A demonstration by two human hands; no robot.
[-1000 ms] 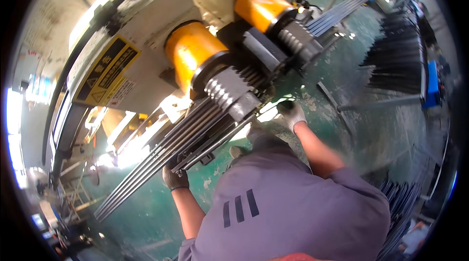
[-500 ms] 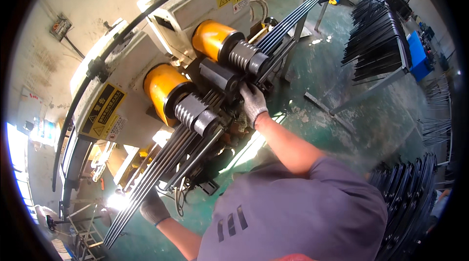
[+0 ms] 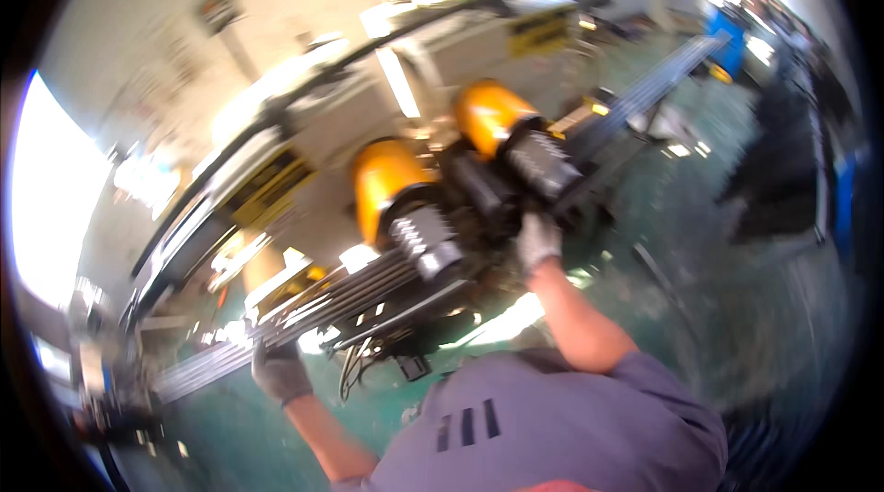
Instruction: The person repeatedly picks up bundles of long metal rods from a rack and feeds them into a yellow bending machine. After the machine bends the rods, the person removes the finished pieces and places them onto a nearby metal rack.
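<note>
A bundle of long thin metal rods (image 3: pixel 354 294) runs slantwise through a machine with two orange cylinders (image 3: pixel 391 181), each ending in a dark ribbed sleeve (image 3: pixel 425 239). My left hand (image 3: pixel 281 374), in a grey glove, is at the near edge of the rods toward their left end; its fingers close on them, though blurred. Gloved too, my right hand (image 3: pixel 539 242) reaches in beside the dark block (image 3: pixel 481 186) between the sleeves. Its fingertips are hidden there, so what they touch does not show.
More rods (image 3: pixel 645 92) extend to the upper right, near a blue bin (image 3: pixel 726 41). A rack of dark rods (image 3: pixel 783 151) stands on the right. Cables (image 3: pixel 350 370) hang under the machine, over the green floor (image 3: pixel 672 326). A bright window (image 3: pixel 60 188) is at left.
The view has swung and blurred, shifting the machine rightward and levelling the rods. My left hand has come up to the rods' near edge. My right hand remains beside the dark block.
</note>
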